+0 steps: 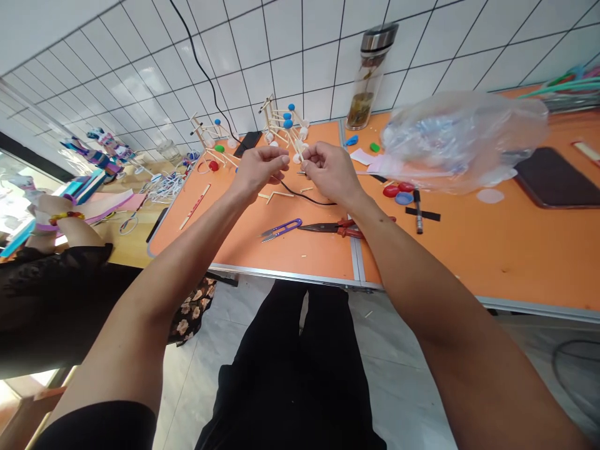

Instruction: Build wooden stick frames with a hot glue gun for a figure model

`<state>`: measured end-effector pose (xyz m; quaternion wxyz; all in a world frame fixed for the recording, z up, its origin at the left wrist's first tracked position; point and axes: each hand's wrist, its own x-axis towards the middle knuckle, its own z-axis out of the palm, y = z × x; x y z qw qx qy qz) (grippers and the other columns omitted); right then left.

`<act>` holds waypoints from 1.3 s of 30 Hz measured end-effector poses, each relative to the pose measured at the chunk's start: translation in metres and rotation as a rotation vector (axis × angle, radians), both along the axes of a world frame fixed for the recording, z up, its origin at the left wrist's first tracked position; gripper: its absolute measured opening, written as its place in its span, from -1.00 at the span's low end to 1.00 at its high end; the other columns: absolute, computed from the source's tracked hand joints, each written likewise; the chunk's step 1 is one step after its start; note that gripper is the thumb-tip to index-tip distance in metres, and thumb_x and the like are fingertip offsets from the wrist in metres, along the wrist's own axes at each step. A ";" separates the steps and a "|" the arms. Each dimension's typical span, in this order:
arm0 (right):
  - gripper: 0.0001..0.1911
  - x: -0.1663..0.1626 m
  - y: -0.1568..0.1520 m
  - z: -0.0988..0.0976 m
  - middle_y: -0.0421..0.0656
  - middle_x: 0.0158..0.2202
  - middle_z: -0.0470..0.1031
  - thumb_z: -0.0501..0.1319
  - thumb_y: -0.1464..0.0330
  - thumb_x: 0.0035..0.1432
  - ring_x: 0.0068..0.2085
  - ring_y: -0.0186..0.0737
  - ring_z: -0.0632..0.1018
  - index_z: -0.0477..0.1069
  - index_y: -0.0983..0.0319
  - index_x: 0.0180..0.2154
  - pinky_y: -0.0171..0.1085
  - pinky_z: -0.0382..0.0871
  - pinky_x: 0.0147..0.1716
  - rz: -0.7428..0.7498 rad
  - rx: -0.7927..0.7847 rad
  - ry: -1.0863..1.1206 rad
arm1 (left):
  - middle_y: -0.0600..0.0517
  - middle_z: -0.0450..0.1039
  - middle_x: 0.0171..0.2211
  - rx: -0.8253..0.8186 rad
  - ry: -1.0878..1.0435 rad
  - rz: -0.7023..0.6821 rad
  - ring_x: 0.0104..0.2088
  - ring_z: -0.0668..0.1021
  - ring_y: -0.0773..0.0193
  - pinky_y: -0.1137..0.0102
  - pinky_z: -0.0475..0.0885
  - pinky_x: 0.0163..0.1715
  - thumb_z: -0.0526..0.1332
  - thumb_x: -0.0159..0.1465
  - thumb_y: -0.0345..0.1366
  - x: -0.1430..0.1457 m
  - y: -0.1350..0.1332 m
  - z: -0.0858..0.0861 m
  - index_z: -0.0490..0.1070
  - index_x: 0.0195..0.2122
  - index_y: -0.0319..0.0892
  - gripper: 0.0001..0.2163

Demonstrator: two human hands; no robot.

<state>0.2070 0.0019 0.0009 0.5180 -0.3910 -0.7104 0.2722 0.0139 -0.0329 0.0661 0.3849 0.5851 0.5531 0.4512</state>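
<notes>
Over the orange table (pixel 319 262), my left hand (pixel 260 170) is closed, thumb and fingertips pinched together; whatever sits between them is too small to make out. Close to its right, my right hand (pixel 332 175) is also closed in a pinch, with a thin pale stick (pixel 299 150) at its fingertips. Just behind the hands stands a frame of small wooden sticks with blue balls (pixel 287 124). A second stick frame (pixel 199 130) stands further left. Beneath the hands lie loose wooden sticks (pixel 279 195) and a black cable (pixel 304 197).
Nearer me lie purple thread snips (pixel 282 230) and red-handled pliers (pixel 328 228). To the right are a marker (pixel 417 212), red balloon-like pieces (pixel 398 189), a clear plastic bag (pixel 450 144) and a dark phone-like slab (pixel 557 178). A glass bottle (pixel 370 81) stands by the tiled wall. Another person's arm (pixel 70 228) is at left.
</notes>
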 end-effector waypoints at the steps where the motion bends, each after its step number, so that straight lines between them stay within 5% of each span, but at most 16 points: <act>1: -0.91 0.000 0.000 0.000 -0.20 -0.32 0.57 0.35 0.32 0.35 -0.31 -0.18 0.53 0.49 0.13 -0.26 -0.15 0.43 -0.19 0.010 0.005 0.023 | 0.03 0.67 -0.36 0.009 -0.017 -0.024 -0.45 0.61 0.41 0.50 0.51 -0.39 0.56 0.28 -0.23 0.007 0.002 -0.001 0.64 -0.17 -0.20 -0.79; 9: -0.82 -0.001 -0.012 0.009 -0.14 -0.23 0.68 0.29 0.18 0.42 -0.26 -0.16 0.58 0.56 0.14 -0.16 -0.14 0.49 -0.19 -0.024 -0.049 -0.081 | 0.07 0.61 -0.41 0.057 -0.097 -0.040 -0.43 0.59 0.39 0.49 0.43 -0.42 0.59 0.29 -0.17 0.030 0.011 -0.015 0.54 -0.37 -0.17 -0.71; 14: -0.76 0.000 -0.017 0.012 -0.08 -0.09 0.72 0.17 0.27 0.45 -0.15 -0.07 0.62 0.59 0.14 -0.02 -0.11 0.50 -0.13 -0.108 -0.073 -0.279 | 0.05 0.66 -0.32 0.066 -0.055 0.009 -0.35 0.64 0.34 0.46 0.47 -0.31 0.53 0.36 -0.23 0.008 0.020 -0.026 0.61 -0.24 -0.16 -0.83; 19: -0.73 0.001 -0.030 0.017 -0.01 -0.03 0.73 0.15 0.44 0.40 -0.05 0.03 0.63 0.63 0.18 -0.07 -0.11 0.36 -0.15 -0.074 0.029 -0.689 | -0.02 0.73 -0.15 0.225 0.356 0.127 -0.10 0.70 0.16 0.34 0.54 0.02 0.40 0.38 -0.38 -0.054 0.022 -0.060 0.69 -0.15 -0.15 -0.93; 22: -0.71 -0.008 -0.043 0.020 0.04 0.02 0.74 0.13 0.46 0.43 -0.01 0.08 0.65 0.65 0.20 -0.09 -0.12 0.23 -0.25 0.013 0.040 -0.982 | -0.10 0.76 0.02 0.306 0.659 0.004 0.09 0.69 0.01 0.16 0.51 0.24 0.26 0.40 -0.43 -0.079 0.014 -0.084 0.72 -0.07 -0.13 -0.77; 26: -0.68 -0.020 -0.054 0.020 0.05 0.04 0.74 0.13 0.46 0.47 -0.03 0.07 0.66 0.69 0.20 -0.07 -0.13 0.16 -0.31 0.113 -0.010 -1.199 | -0.18 0.72 0.18 0.404 0.790 -0.197 0.23 0.65 -0.06 0.06 0.47 0.31 0.16 0.50 -0.36 -0.087 0.006 -0.101 0.72 0.06 -0.14 -0.68; 39: -0.49 -0.005 -0.035 0.000 0.09 0.16 0.62 0.06 0.45 0.47 0.12 0.20 0.51 0.71 0.07 0.17 0.02 0.36 -0.09 -0.057 0.156 -1.161 | -0.20 0.65 0.26 0.462 0.964 -0.272 0.23 0.59 -0.13 -0.02 0.47 0.14 0.04 0.60 -0.27 -0.085 0.014 -0.115 0.64 0.28 -0.06 -0.59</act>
